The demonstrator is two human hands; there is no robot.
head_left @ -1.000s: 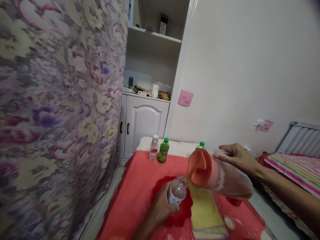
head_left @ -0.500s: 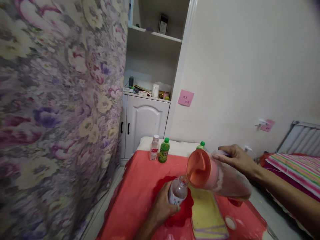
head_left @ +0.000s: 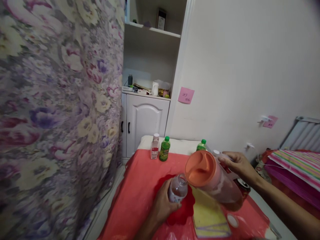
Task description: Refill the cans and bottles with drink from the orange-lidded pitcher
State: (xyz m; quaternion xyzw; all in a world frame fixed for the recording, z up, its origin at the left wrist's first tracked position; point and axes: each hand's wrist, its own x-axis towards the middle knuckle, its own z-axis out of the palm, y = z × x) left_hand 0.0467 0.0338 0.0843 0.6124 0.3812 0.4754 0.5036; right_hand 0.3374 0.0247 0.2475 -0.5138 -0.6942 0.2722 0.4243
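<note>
My left hand (head_left: pixel 162 203) is wrapped round a clear plastic bottle (head_left: pixel 179 188) with no cap, held above a red scalloped tray (head_left: pixel 181 213). In my right hand (head_left: pixel 238 165) is the handle of a translucent pitcher (head_left: pixel 230 193). Its orange lid (head_left: pixel 200 168) faces the bottle, and the pitcher leans with its lid edge close to the bottle's mouth. Brownish liquid lies in the lower part of the pitcher. Whether liquid is flowing between the two I cannot make out.
A clear bottle (head_left: pixel 154 148) and a green bottle (head_left: pixel 165 149) stand at the back of the red-covered table (head_left: pixel 135 186). Another green bottle (head_left: pixel 201 146) and a dark can (head_left: pixel 243 187) are partly hidden behind the pitcher. A yellow cloth (head_left: pixel 212 220) and a white cap (head_left: pixel 232 220) lie in front.
My right hand has lowered the back of the pitcher, so it tilts less steeply, and the can behind it now shows. The bottle in my left hand stays in nearly the same spot.
</note>
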